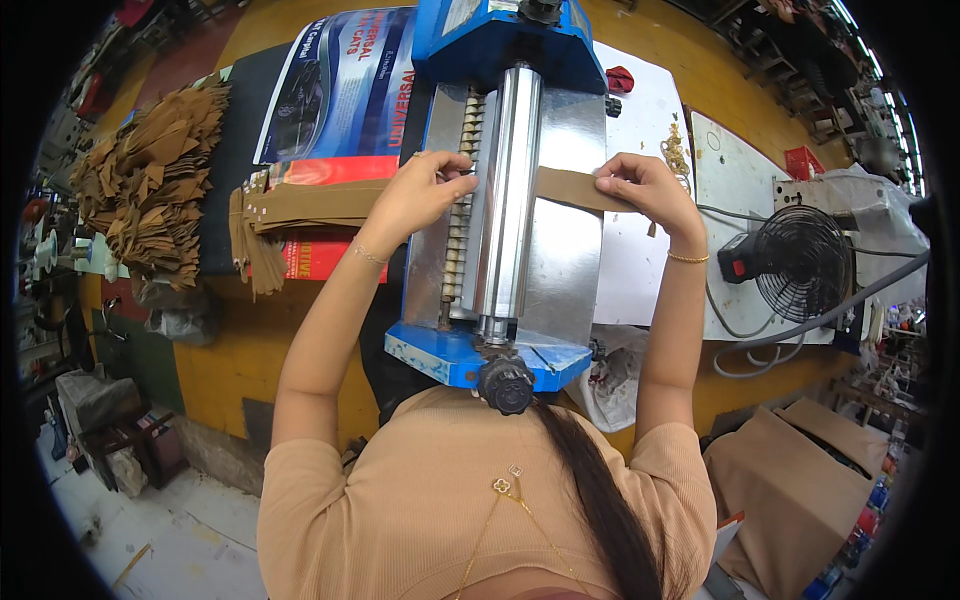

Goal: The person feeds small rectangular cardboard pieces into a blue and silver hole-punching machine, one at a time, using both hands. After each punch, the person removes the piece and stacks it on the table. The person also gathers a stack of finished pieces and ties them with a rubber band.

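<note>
A blue-framed roller machine (430,348) stands before me, with a shiny steel roller (508,215) and a ringed shaft (456,240) beside it. My left hand (428,192) is at the left side of the roller, its thumb and forefinger curled but apart over the ringed shaft. I see nothing between those fingers. From the roller's right side a flat brown strip (575,189) comes out over the metal plate (570,260). Thumb and fingers of my right hand (648,192) are closed on its outer end. Inside the rollers the strip is hidden.
Stacked brown strips (325,205) lie left of the machine on a red sheet (305,258). Farther left rises a heap of brown pieces (160,170). A black fan (803,262) stands at the right, near a grey hose (850,318). A black knob (506,385) juts toward me.
</note>
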The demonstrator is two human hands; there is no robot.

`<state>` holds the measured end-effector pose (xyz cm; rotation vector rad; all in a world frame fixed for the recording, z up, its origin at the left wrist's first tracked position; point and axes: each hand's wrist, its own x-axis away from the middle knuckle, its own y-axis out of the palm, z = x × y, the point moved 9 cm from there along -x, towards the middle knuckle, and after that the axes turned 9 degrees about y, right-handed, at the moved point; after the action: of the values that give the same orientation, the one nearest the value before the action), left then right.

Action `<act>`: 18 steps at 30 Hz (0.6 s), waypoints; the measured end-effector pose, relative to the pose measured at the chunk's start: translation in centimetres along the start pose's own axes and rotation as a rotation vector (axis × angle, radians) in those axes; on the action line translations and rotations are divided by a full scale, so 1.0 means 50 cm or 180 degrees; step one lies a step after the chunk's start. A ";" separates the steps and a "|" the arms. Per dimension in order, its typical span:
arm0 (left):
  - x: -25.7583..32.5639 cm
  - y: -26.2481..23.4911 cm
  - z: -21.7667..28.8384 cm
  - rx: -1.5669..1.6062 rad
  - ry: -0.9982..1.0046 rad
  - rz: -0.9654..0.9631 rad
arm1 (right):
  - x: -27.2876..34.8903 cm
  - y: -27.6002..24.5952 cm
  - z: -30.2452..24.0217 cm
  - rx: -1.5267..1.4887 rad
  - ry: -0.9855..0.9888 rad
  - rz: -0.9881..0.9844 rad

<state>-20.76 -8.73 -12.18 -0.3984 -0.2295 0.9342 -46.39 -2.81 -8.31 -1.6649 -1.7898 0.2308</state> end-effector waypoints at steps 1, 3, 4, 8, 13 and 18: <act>-0.004 0.004 -0.005 0.0046 -0.0112 -0.0094 | -0.005 0.006 -0.002 0.0029 0.0036 -0.0021; -0.011 0.011 -0.007 0.0181 -0.0194 -0.0162 | -0.009 0.010 0.002 0.0090 0.0151 -0.0011; -0.014 0.012 -0.006 0.0271 -0.0166 -0.0137 | -0.009 0.009 0.008 0.0124 0.0231 0.0017; -0.019 0.006 -0.020 0.0720 -0.0266 0.0125 | 0.000 0.010 0.010 0.0054 0.0013 0.0044; -0.013 -0.003 -0.051 0.1484 -0.0548 0.0089 | 0.019 0.012 0.047 -0.0218 0.0166 0.0017; 0.003 -0.051 -0.056 0.2134 -0.0518 0.0615 | 0.045 0.006 0.081 -0.0275 0.0333 0.0086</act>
<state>-17.78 -10.61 -13.61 0.2796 -0.0158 1.1717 -48.38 0.60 -10.77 -1.7297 -1.7217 0.0776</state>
